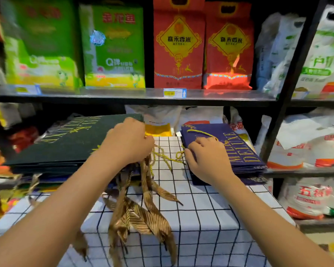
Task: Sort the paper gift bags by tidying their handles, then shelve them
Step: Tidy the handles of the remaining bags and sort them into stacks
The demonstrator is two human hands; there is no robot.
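Note:
A stack of flat dark green gift bags [66,143] with gold lettering lies at the left of a checked tablecloth [201,209]. My left hand [127,139] is curled over the stack's right edge, gripping its handles; brown striped ribbons [139,214] hang from there over the table's front. A smaller stack of navy gift bags [245,151] marked "DELUXE" lies at the right. My right hand [204,155] rests on the navy stack's left part, fingers curled at its gold cord handle [166,157], which trails across the cloth between the stacks.
A black shelf [123,95] runs just above and behind the table, carrying green rice bags [114,45] and red rice bags [179,45]. White sacks [307,147] fill the shelves at the right. More white packs [158,120] stand behind the bags.

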